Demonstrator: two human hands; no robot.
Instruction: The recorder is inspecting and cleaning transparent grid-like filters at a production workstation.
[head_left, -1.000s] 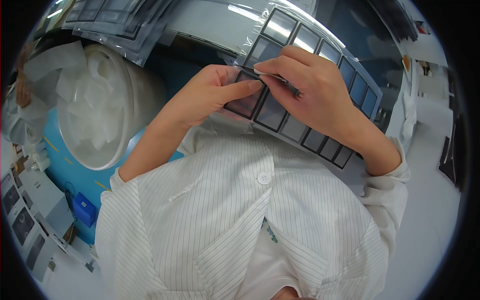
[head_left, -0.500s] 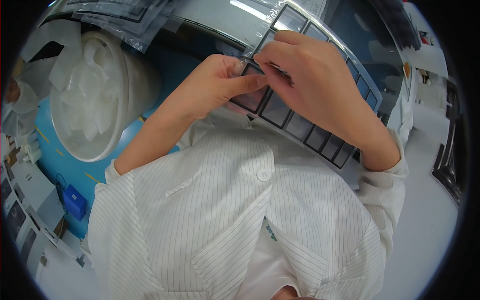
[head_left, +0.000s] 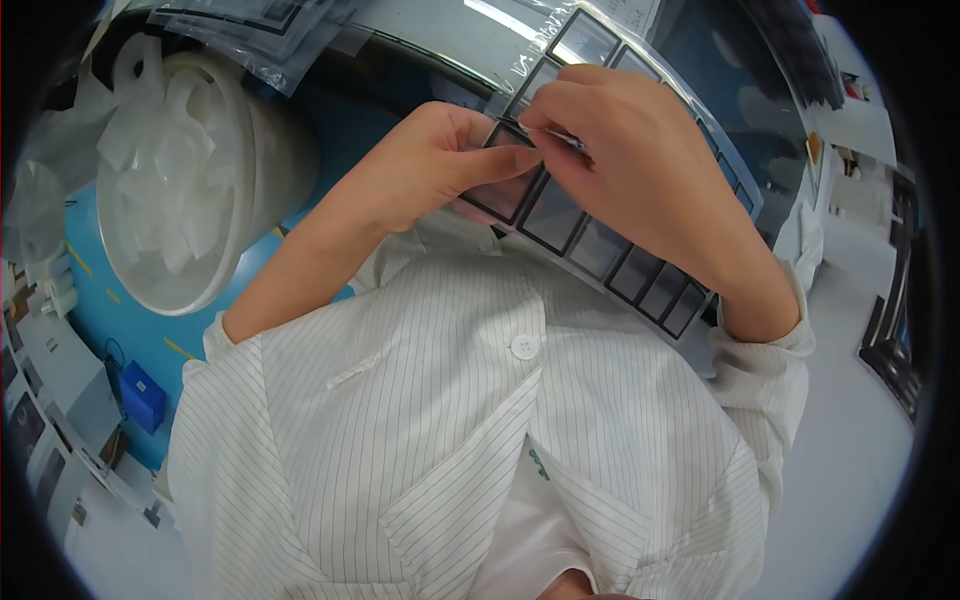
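Note:
A clear film sheet [head_left: 599,249] bearing rows of black rectangular frames lies slantwise in front of my chest, at the edge of a glossy worktop. My left hand [head_left: 425,165] grips its left corner, with the thumb on top and the fingers partly hidden beneath. Over the middle of the sheet, my right hand [head_left: 640,165] is curled with thumb and forefinger pressed together, close to the left thumb. Whatever sits between those right fingertips is too small or too hidden to make out. The palm covers several of the frames.
A white bin [head_left: 282,140] filled with crumpled whitish film stands on the blue floor [head_left: 90,315] to my left. Clear bags [head_left: 240,40] with dark frames lie at the far left of the worktop. Farther off on the floor is a blue box [head_left: 143,397].
My right hand has shifted slightly right and down over the sheet; the left hand keeps its grip. A person's hand at the far left rim no longer shows.

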